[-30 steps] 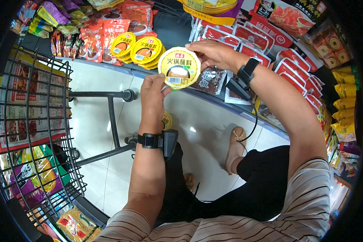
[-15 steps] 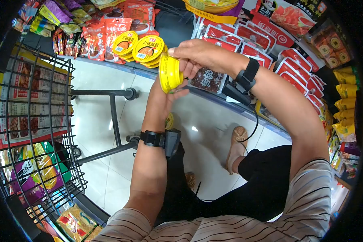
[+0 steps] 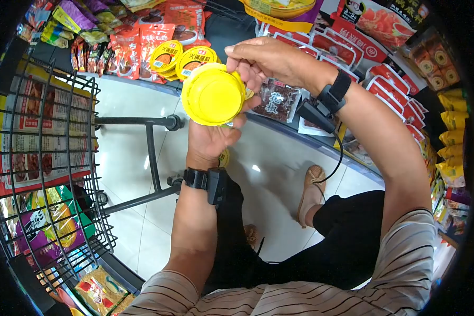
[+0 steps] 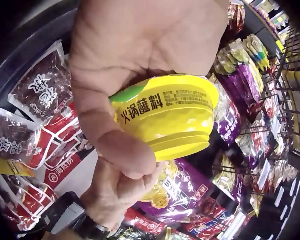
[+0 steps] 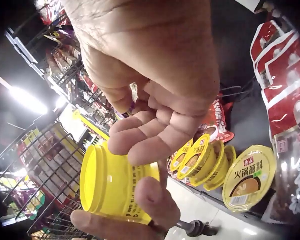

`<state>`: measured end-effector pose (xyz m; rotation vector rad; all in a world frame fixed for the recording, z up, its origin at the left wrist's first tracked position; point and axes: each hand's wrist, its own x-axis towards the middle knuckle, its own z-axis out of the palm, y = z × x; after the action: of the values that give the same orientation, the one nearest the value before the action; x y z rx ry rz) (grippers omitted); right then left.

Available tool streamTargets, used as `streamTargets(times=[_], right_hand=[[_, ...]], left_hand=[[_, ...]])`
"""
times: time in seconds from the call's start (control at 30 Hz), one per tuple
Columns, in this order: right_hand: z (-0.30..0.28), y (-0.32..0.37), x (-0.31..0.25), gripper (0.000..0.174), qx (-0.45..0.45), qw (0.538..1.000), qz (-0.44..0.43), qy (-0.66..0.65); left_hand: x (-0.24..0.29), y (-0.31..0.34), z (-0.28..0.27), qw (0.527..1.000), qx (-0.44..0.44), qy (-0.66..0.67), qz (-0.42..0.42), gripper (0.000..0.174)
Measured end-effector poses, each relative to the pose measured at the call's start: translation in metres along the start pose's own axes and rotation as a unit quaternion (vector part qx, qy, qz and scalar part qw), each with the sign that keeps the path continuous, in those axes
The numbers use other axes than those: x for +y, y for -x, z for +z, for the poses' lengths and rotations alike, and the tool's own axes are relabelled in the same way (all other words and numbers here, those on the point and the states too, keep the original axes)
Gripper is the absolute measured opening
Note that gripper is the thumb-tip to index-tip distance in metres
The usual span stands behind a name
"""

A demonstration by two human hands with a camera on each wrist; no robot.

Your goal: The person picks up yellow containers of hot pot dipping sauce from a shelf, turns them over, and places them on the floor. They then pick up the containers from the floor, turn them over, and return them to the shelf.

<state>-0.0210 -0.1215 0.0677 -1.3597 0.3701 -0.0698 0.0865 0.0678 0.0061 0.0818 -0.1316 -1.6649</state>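
Observation:
My left hand (image 3: pixel 210 139) holds a yellow tub of dipping sauce (image 3: pixel 216 95), its round base facing the head camera. In the left wrist view, dark printing runs along the side wall of the tub (image 4: pixel 172 112), with the thumb (image 4: pixel 127 152) lying across it. Beside the tub's upper right edge is my right hand (image 3: pixel 260 60), fingers loosely bent. From the right wrist, those fingers (image 5: pixel 152 132) overlap the tub without curling round it. Several matching tubs (image 3: pixel 195 59) are stacked on the shelf just behind, and one more tub (image 5: pixel 250 177) shows its lid.
A black wire cart (image 3: pixel 47 158) with packaged goods stands on the left. Along the shelf are red pouches (image 3: pixel 155 42), a bag of dark spice (image 3: pixel 276 100) and red-and-white packs (image 3: pixel 389 100). The cart's frame leg (image 3: pixel 150 152) crosses the floor.
The tub has turned over from lid towards the head camera to base towards it. My right hand, earlier gripping its rim, has let go and moved slightly up beside it.

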Motion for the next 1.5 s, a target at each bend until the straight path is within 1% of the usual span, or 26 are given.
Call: streamTargets(times=[0.03,0.1,0.13,0.2,0.23,0.3,0.33,0.43,0.5,0.63,0.7,0.77,0.87,0.9,0.97,1.0,1.03,1.07,1.1,1.2,1.23,1.33,1.37,1.47,1.5], right_hand=[[-0.001,0.000,0.000,0.039,-0.009,1.000,-0.008,-0.004],[-0.001,0.001,-0.001,0.039,-0.026,0.999,-0.024,-0.011],[0.001,0.002,-0.002,0.038,-0.026,0.999,-0.027,-0.013],[0.004,0.005,-0.005,0.037,-0.025,0.999,-0.034,-0.017],[0.004,0.005,-0.005,0.036,-0.030,0.999,-0.044,-0.010],[0.005,0.005,-0.006,0.034,-0.040,0.997,-0.062,0.003],[0.006,0.005,-0.007,0.033,-0.039,0.998,-0.056,-0.001],[0.006,0.005,-0.006,0.030,-0.042,0.998,-0.037,-0.004],[0.005,0.000,-0.004,0.030,-0.053,0.998,-0.028,0.000],[0.003,0.000,-0.001,0.030,-0.043,0.999,-0.014,0.004],[0.002,0.000,0.000,0.030,-0.036,0.999,-0.007,-0.004],[0.001,-0.001,0.002,0.032,-0.032,0.999,-0.014,-0.004],[-0.002,0.001,0.003,0.040,-0.036,0.999,-0.013,0.017],[-0.004,0.002,0.002,0.043,-0.040,0.999,-0.011,0.028],[-0.013,-0.006,0.013,0.050,-0.043,0.997,0.013,0.056],[-0.016,-0.009,0.019,0.054,-0.044,0.996,0.025,0.070],[-0.016,-0.008,0.020,0.056,-0.040,0.995,0.044,0.079],[-0.015,-0.006,0.023,0.058,-0.036,0.993,0.062,0.089],[-0.015,-0.006,0.026,0.060,-0.031,0.991,0.081,0.099],[-0.021,-0.008,0.037,0.065,-0.070,0.990,0.095,0.082],[-0.024,-0.013,0.046,0.060,-0.065,0.990,0.100,0.073],[-0.028,-0.023,0.065,0.052,-0.012,0.989,0.102,0.109],[-0.030,-0.024,0.070,0.041,0.010,0.990,0.096,0.105],[-0.029,-0.028,0.066,0.037,0.037,0.966,0.126,0.223],[-0.028,-0.029,0.065,0.035,0.039,0.965,0.125,0.225]], left_hand=[[-0.004,0.000,0.008,0.999,0.025,0.020,0.018,0.067],[-0.006,0.001,0.012,0.998,0.043,0.040,0.037,0.069],[-0.006,0.002,0.009,0.998,0.037,0.041,0.038,0.069],[-0.008,0.003,0.011,0.996,0.061,0.041,0.050,0.072],[-0.009,0.002,0.014,0.993,0.090,0.040,0.061,0.074],[-0.010,0.002,0.018,0.991,0.109,0.044,0.068,0.077],[-0.010,0.003,0.018,0.992,0.098,0.052,0.064,0.078],[-0.008,0.004,0.012,0.997,0.014,0.066,0.029,0.073],[-0.006,0.004,0.007,0.997,-0.017,0.068,0.019,0.071],[-0.005,0.003,0.003,0.998,-0.005,0.063,0.027,0.072],[-0.005,0.002,0.003,0.998,0.026,0.037,0.042,0.073],[-0.005,0.000,0.002,0.994,0.085,-0.017,0.071,0.075],[0.007,0.002,-0.023,0.998,0.030,-0.043,0.048,0.063],[0.009,0.004,-0.036,0.992,0.057,-0.085,0.070,0.058],[0.012,0.006,-0.055,0.973,0.112,-0.168,0.115,0.049],[0.010,0.005,-0.051,0.946,0.170,-0.248,0.122,0.047],[0.007,0.003,-0.042,0.909,0.225,-0.326,0.128,0.044],[0.003,0.000,-0.033,0.863,0.279,-0.400,0.133,0.042],[0.000,-0.003,-0.025,0.841,0.305,-0.427,0.129,0.044],[-0.009,-0.013,-0.033,0.785,0.351,-0.479,0.175,0.044],[-0.010,-0.014,-0.034,0.782,0.353,-0.480,0.183,0.045],[-0.012,-0.018,-0.041,0.777,0.366,-0.473,0.195,0.045],[-0.011,-0.018,-0.044,0.775,0.369,-0.473,0.200,0.045],[-0.009,-0.019,-0.049,0.765,0.382,-0.476,0.207,0.046],[-0.007,-0.020,-0.050,0.761,0.388,-0.479,0.204,0.046]])
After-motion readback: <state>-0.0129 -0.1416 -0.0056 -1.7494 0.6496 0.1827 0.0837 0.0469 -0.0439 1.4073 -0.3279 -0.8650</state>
